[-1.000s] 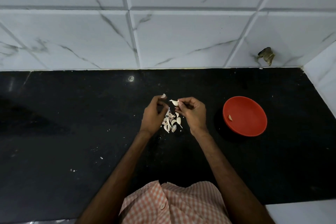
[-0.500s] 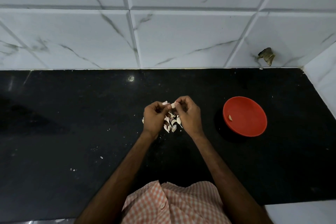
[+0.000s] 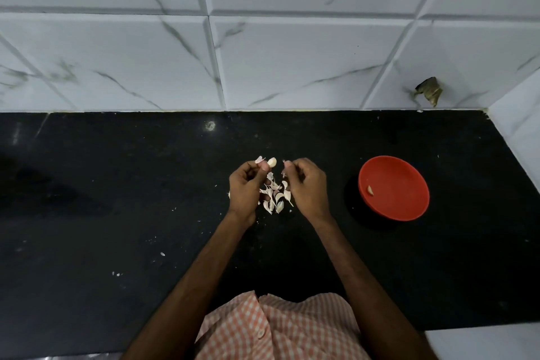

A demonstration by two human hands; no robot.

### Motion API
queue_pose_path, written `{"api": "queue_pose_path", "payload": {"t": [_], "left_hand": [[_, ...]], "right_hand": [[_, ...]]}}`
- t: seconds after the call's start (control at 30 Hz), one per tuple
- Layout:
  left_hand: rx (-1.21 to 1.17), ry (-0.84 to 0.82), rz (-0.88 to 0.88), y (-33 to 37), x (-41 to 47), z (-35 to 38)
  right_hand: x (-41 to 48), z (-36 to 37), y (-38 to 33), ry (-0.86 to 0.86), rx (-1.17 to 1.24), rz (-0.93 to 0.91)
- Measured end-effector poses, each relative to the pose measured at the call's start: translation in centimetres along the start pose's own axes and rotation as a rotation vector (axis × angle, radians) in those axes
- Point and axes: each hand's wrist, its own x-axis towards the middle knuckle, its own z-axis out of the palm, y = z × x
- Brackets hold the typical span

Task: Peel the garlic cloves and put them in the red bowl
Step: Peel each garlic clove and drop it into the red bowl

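a: status on the hands?
b: left hand (image 3: 245, 193) pinches a pale garlic clove (image 3: 271, 162) at its fingertips, with a pinkish skin flake (image 3: 259, 159) sticking up just beside it. right hand (image 3: 306, 187) has its fingers curled, thumb on forefinger, nipping a tiny scrap of skin (image 3: 284, 162)
a: contact between them?
b: no, a small gap, both raised above the pile of cloves and skins (image 3: 276, 196) mid counter (image 3: 117, 184)
a: bowl?
b: red bowl (image 3: 409, 202) sits on the counter towards its right end, well apart from the right hand, about midway between back and front edge. one clove in the bowl (image 3: 370, 190) lies near the left rim
a: anything else?
b: pale crumbs scattered on the counter left of the pile
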Motion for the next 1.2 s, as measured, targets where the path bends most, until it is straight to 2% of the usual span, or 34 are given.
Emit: {"api": "queue_pose_path", "payload": {"t": [0.17, 0.73, 0.93, 1.2], "left_hand": [[0.042, -0.066, 0.026, 0.4, -0.3, 0.0], [0.121, -0.082, 0.111, 0.4, 0.0, 0.1], [0.276, -0.102, 0.180, 0.4, 0.4, -0.3], [0.116, -0.121, 0.088, 0.8, 0.1, -0.2]], "right_hand": [[0.5, -0.6, -0.9, -0.053, 0.127, 0.050], [0.3, -1.3, -1.4, -0.136, -0.040, -0.116], [0.5, -1.3, -1.3, -0.155, -0.023, -0.055], [0.5, -1.1, -1.3, -0.186, 0.085, 0.075]]}}
